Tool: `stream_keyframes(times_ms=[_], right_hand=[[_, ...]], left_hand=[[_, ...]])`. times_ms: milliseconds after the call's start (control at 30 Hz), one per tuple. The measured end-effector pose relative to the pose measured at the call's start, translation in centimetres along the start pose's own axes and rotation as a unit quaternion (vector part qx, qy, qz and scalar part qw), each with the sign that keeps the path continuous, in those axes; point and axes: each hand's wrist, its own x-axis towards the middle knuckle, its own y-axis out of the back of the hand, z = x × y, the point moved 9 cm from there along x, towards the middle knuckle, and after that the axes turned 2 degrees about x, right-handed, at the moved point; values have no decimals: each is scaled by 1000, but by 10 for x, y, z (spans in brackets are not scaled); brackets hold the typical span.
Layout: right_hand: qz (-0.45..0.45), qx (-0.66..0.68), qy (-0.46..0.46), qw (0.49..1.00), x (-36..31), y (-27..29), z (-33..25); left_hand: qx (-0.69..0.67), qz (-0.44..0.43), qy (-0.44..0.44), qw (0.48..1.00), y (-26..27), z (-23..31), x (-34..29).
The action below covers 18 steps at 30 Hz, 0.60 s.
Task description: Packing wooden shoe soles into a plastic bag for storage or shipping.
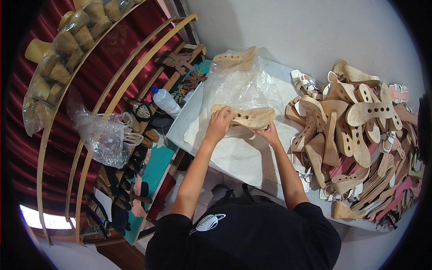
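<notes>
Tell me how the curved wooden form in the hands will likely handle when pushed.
The wooden form is probably stiff: no sag shows between the left hand and right hand. Its curved profile could make it rock or tip.

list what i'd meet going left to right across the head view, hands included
Crumpled clear bag, bottle, left hand, held wooden sole, right hand, heap of wooden soles.
</notes>
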Motion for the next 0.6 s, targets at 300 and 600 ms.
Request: stream_keyframes(times_ms=[300,600], right_hand=[[4,5,7,1000,14,1,-2],[16,11,0,1000,26,12,0]], left_hand=[[114,-168,-30,979,-29,19,24],[87,-102,-103,986,-16,25,30]])
